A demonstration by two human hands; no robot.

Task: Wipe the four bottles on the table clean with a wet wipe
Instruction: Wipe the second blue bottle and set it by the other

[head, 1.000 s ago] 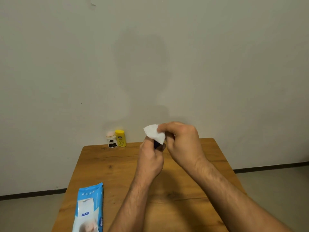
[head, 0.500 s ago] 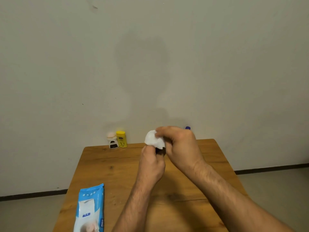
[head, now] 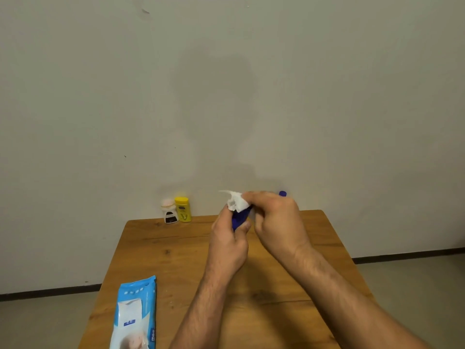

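Note:
My left hand (head: 230, 238) grips a small dark blue bottle (head: 239, 217) above the far middle of the wooden table (head: 176, 250). My right hand (head: 275, 217) pinches a white wet wipe (head: 236, 202) against the top of that bottle. A yellow bottle (head: 183, 209) and a white bottle with a pink cap and black label (head: 169, 211) stand side by side at the table's far left edge. Behind my right hand only the blue top of another bottle (head: 282, 193) shows.
A blue and white pack of wet wipes (head: 137, 313) lies flat at the near left of the table. The table stands against a plain wall, with floor on both sides.
My right hand has worked the wipe around the top of the blue bottle, and more of the bottle's blue body now shows. The view has tilted slightly, revealing the blue bottle top behind.

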